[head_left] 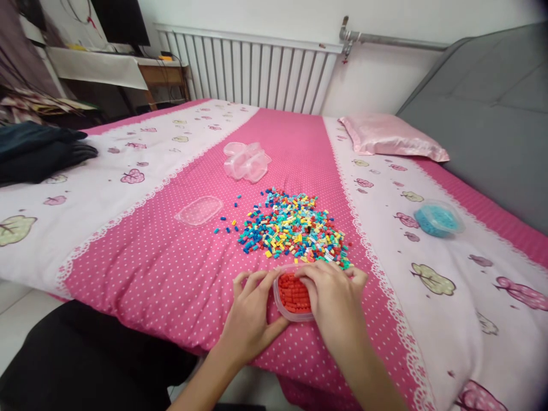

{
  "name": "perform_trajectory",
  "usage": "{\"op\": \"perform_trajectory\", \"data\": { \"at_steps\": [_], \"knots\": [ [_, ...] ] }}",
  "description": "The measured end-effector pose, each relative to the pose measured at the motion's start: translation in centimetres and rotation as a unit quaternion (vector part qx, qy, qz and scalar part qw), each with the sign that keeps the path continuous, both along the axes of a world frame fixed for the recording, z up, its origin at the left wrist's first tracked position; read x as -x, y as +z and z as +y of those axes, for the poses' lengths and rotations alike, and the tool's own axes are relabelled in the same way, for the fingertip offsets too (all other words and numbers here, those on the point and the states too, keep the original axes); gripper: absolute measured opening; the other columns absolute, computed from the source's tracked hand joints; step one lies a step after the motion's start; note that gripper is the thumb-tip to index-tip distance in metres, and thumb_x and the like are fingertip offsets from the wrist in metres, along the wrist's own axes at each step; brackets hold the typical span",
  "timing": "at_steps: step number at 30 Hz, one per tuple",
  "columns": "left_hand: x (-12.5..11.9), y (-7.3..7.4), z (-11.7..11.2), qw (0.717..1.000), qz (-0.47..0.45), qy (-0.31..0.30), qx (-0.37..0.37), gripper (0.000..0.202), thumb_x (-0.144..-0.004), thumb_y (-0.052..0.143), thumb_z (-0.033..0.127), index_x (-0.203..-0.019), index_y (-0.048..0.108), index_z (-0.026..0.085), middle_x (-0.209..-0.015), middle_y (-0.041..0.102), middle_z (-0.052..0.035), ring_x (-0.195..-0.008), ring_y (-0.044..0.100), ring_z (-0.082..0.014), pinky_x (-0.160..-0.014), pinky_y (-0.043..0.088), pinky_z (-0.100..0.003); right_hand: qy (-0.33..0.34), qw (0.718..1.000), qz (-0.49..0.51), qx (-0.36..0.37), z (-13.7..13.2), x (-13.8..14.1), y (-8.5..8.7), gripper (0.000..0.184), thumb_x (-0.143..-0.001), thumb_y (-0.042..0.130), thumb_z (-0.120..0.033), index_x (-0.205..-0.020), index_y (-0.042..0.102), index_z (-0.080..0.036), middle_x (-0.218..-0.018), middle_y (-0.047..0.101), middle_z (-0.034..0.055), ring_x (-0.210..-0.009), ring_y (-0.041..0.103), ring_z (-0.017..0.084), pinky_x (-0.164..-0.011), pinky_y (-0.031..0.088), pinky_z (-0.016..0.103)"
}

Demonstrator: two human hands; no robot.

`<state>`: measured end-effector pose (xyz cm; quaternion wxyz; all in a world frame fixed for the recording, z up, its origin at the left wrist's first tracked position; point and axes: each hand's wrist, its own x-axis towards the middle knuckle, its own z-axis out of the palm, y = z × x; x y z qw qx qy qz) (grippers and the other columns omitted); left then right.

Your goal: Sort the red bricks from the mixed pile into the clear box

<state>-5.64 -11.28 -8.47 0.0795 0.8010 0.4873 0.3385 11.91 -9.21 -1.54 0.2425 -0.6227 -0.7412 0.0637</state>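
Note:
A small clear plastic container stands at the near part of the bed, filled with rows of red toy bricks. My left hand grips its left side, thumb low at the front and fingers along the rim. Over its right side bends my right hand, the fingers drawn together at the red bricks; whatever they pinch is hidden. Just beyond the container spreads a heap of mixed coloured toy bricks, mostly blue, yellow, green and red.
A clear lid lies left of the heap. Farther back are several clear empty containers. To the right sits a container of light blue bricks. A pink pillow rests by the grey headboard; dark clothing lies far left.

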Motion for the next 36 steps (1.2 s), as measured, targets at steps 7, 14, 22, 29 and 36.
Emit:
{"op": "perform_trajectory", "data": {
  "at_steps": [7, 14, 22, 29, 36],
  "knots": [
    [0.2, 0.1, 0.2, 1.0, -0.002, -0.006, 0.001, 0.074, -0.086, 0.073, 0.032, -0.149, 0.036, 0.021, -0.135, 0.066, -0.013, -0.122, 0.059, -0.0316, -0.11, 0.031, -0.05, -0.03, 0.997, 0.044, -0.053, 1.0, -2.3, 0.6, 0.023, -0.096, 0.055, -0.021, -0.087, 0.075, -0.027, -0.09, 0.077, -0.0003, -0.084, 0.068, 0.022, -0.085, 0.027, 0.04],
    [0.2, 0.4, 0.0, 0.999, -0.009, -0.001, 0.043, 0.077, -0.083, 0.07, 0.024, -0.151, 0.034, 0.024, -0.143, 0.06, -0.0125, -0.128, 0.055, -0.0333, -0.113, 0.03, -0.055, -0.06, 0.986, 0.15, -0.037, 2.3, -8.8, -1.6, 0.029, -0.09, 0.055, -0.042, -0.103, 0.073, -0.023, -0.087, 0.074, 0.0053, -0.07, 0.064, 0.022, -0.073, 0.047, 0.036],
    [0.1, 0.9, 0.1, 0.997, -0.037, 0.03, 0.056, 0.073, -0.087, 0.065, 0.019, -0.153, 0.035, 0.027, -0.143, 0.058, -0.011, -0.129, 0.053, -0.0328, -0.111, 0.04, -0.056, -0.07, 0.987, 0.108, -0.1, 2.8, -9.6, -6.1, 0.04, -0.095, 0.049, -0.042, -0.125, 0.065, -0.02, -0.11, 0.07, 0.0129, -0.102, 0.063, 0.031, -0.093, 0.049, 0.048],
    [0.3, 1.1, 0.4, 0.998, -0.047, 0.033, 0.038, 0.065, -0.093, 0.061, 0.021, -0.152, 0.037, 0.029, -0.143, 0.059, -0.012, -0.128, 0.056, -0.0327, -0.106, 0.05, -0.057, -0.057, 0.985, 0.107, -0.124, 3.5, -8.0, -8.4, 0.043, -0.1, 0.047, -0.041, -0.138, 0.061, -0.024, -0.127, 0.06, 0.0139, -0.121, 0.058, 0.032, -0.105, 0.046, 0.052],
    [2.1, 1.7, 0.9, 0.997, -0.074, 0.031, -0.007, 0.069, -0.082, 0.049, 0.007, -0.149, 0.044, 0.026, -0.14, 0.059, -0.0119, -0.13, 0.056, -0.0297, -0.109, 0.051, -0.055, -0.09, 0.988, 0.06, -0.109, 4.1, -6.3, -9.7, 0.045, -0.105, 0.039, -0.037, -0.142, 0.058, -0.02, -0.13, 0.061, 0.0166, -0.119, 0.06, 0.033, -0.098, 0.051, 0.052]
  ]
}}
